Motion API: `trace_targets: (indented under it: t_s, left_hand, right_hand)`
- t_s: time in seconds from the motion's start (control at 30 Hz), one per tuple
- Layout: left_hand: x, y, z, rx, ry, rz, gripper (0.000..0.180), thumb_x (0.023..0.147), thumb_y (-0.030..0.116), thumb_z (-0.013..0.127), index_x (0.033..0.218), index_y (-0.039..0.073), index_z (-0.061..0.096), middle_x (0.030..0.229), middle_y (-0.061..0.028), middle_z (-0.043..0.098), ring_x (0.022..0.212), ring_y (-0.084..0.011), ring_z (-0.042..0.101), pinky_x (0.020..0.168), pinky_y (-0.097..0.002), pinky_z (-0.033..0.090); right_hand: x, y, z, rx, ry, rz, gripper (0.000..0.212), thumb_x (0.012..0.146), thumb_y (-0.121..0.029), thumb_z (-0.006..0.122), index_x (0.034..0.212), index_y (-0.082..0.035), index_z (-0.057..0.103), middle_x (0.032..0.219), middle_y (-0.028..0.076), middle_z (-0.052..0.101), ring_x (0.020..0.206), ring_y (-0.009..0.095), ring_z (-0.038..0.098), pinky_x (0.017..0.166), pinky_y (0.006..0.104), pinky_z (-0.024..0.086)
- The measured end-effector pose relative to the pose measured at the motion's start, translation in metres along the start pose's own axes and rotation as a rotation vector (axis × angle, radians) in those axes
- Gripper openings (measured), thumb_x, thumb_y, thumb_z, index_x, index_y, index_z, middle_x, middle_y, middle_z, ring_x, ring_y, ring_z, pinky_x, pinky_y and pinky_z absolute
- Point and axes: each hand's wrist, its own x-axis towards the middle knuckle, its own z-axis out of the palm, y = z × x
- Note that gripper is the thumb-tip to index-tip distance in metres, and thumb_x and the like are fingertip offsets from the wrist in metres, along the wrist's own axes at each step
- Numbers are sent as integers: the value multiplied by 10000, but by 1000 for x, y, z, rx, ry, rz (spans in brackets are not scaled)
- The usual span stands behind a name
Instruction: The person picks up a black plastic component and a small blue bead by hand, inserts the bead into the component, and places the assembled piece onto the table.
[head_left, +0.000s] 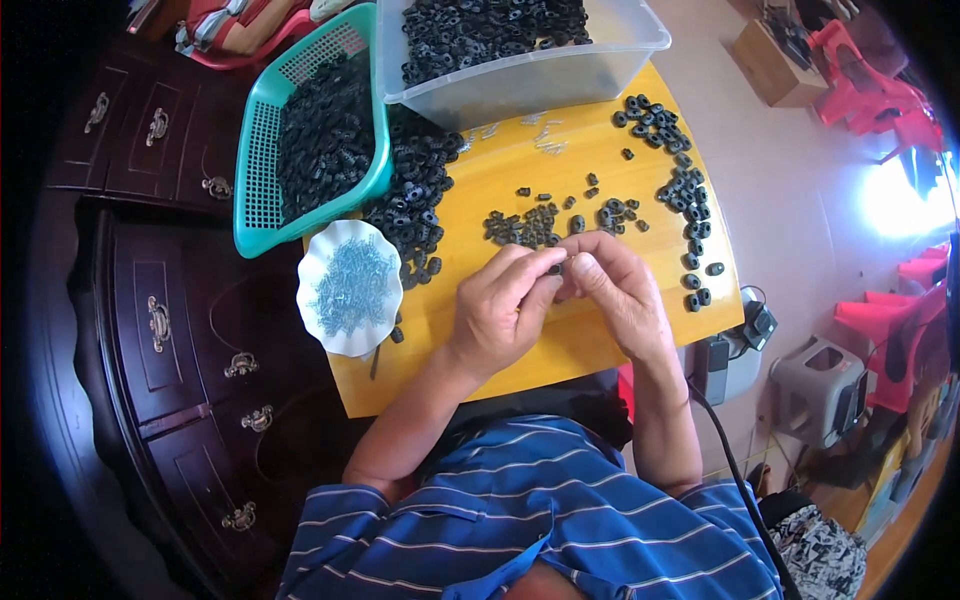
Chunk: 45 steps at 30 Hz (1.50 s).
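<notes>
Over the near middle of the yellow table (420, 375), my two hands meet fingertip to fingertip. My left hand (503, 308) is closed in a pinch on a small black plastic part (556, 269), mostly hidden by the fingers. Close against it, the thumb and forefinger of my right hand (622, 290) are pressed together; what they hold is too small to make out. Just beyond my fingers lies a cluster of small dark pieces (520, 226), with a few larger black oval parts (612, 212) beside it.
Left of my hands stands a white scalloped bowl (312, 318) of thin silvery pieces. Behind it are a green basket (258, 170) and a clear bin (520, 98), both holding black parts. Black ovals (694, 205) line the right table edge. Dark drawers (150, 330) flank the left side.
</notes>
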Motion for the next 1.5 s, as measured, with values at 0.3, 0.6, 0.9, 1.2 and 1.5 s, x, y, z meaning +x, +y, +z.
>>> trace_targets:
  t_s: [0.3, 0.6, 0.9, 1.2, 1.5]
  left_hand:
    - [21, 0, 5, -25, -99, 163, 310, 911, 47, 697, 1217, 5, 672, 946, -141, 681, 780, -303, 698, 672, -373, 565]
    - [56, -50, -6, 230, 35, -60, 328, 932, 37, 679, 1258, 10, 659, 931, -70, 647, 601, -101, 551, 564, -264, 468]
    - [80, -113, -6, 596, 6, -96, 290, 887, 127, 712, 1162, 37, 688, 933, -128, 674, 823, -349, 681, 742, -439, 554]
    - [86, -122, -3, 674, 3, -141, 286, 886, 150, 723, 1150, 43, 698, 911, -119, 672, 817, -335, 688, 731, -438, 557]
    - [87, -125, -2, 671, 34, -123, 75, 911, 162, 686, 939, 102, 722, 908, -109, 677, 813, -348, 682, 718, -440, 555]
  right_hand:
    - [-2, -6, -7, 239, 57, 59, 176, 1030, -120, 627, 1156, 3, 625, 965, 11, 674, 902, 70, 627, 845, 249, 535]
    - [-4, -13, -5, 186, 152, 75, 216, 976, -121, 687, 1165, -17, 685, 969, 8, 696, 859, 81, 629, 839, 244, 505]
    - [-4, -12, -4, 140, 150, 56, 195, 988, -83, 663, 1162, 5, 673, 946, -23, 664, 864, 41, 593, 812, 212, 494]
    - [-4, -12, -2, 119, 165, 67, 181, 991, -82, 660, 1156, -9, 672, 925, -55, 631, 842, 12, 552, 780, 180, 451]
    - [-4, -13, -2, 126, 161, 57, 170, 990, -79, 658, 1146, -13, 675, 903, -66, 611, 819, 8, 527, 759, 174, 436]
